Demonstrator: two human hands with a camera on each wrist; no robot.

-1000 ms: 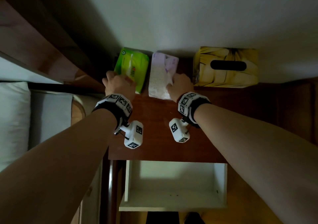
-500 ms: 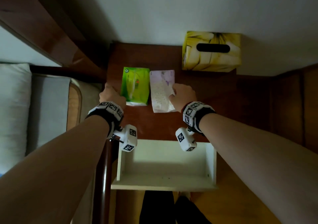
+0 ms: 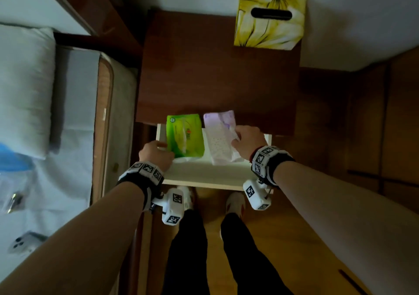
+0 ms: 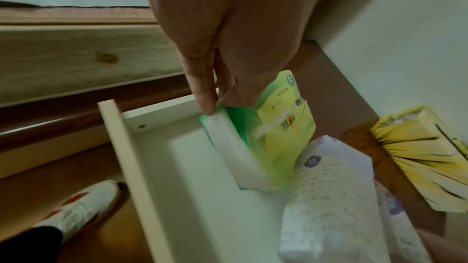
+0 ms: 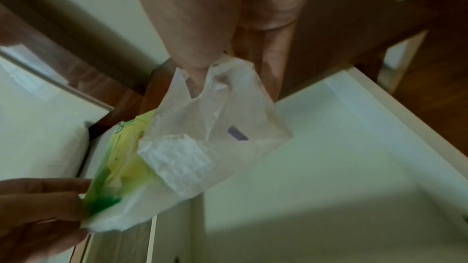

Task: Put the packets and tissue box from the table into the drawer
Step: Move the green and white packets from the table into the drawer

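Observation:
My left hand [image 3: 156, 154] pinches the near corner of a green packet [image 3: 184, 136] and holds it over the open white drawer [image 3: 204, 176]. In the left wrist view the thumb and fingers [image 4: 205, 95] clamp the green packet [image 4: 278, 133] by its edge. My right hand [image 3: 247, 140] pinches a white and purple packet [image 3: 218, 140] beside it, also above the drawer. The right wrist view shows that packet [image 5: 215, 125] hanging from the fingers over the drawer [image 5: 329, 147]. A yellow flowered tissue box [image 3: 269, 20] stands at the back right of the brown table [image 3: 215, 72].
A bed with a white pillow [image 3: 25, 90] and wooden frame [image 3: 104, 113] lies to the left. The wall is behind the table. My legs and white shoes [image 3: 234, 201] stand on the wooden floor just in front of the drawer.
Both hands have lifted the two packets off the table and brought them toward me, from the table's back to above the open drawer. The tissue box has stayed put.

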